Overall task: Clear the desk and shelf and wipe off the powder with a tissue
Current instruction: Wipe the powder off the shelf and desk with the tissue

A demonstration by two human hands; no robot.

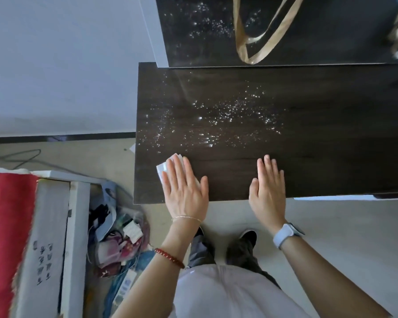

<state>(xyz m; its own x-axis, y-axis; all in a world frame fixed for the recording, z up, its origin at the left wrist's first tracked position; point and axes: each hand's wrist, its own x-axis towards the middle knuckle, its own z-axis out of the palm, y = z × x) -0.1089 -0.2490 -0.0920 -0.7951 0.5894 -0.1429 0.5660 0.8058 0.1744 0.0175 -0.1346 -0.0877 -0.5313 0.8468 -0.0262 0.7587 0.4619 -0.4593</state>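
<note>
Head camera looks straight down on a dark wooden desk [308,171] with white powder [216,118] scattered across its middle and left part, and more powder [207,21] on the dark shelf [308,49] just behind it, where a looped tan strap [260,42] lies. The left hand [184,187] is flat, fingers straight and together, pressing a folded white tissue [164,167] onto the desk near the front left corner; only the tissue's far and left edges show past the fingertips, the rest lies under the palm. The right hand [268,187] rests flat and released on the bare wood to the right, holding nothing, well apart from the tissue. The powder on the desk begins just beyond the left fingertips and spreads away toward the shelf.

The tissue is likely light, soft and easily torn or bunched, so it should handle best pinned under a flat palm rather than pinched at a corner; pressure spread over the whole pad would keep it from rolling up. The powder looks loose and dry, so it would probably smear or scatter if pushed fast. A cluttered bag [122,237] sits on the floor beside the desk's left edge, next to a white box with red cloth [5,237]
</note>
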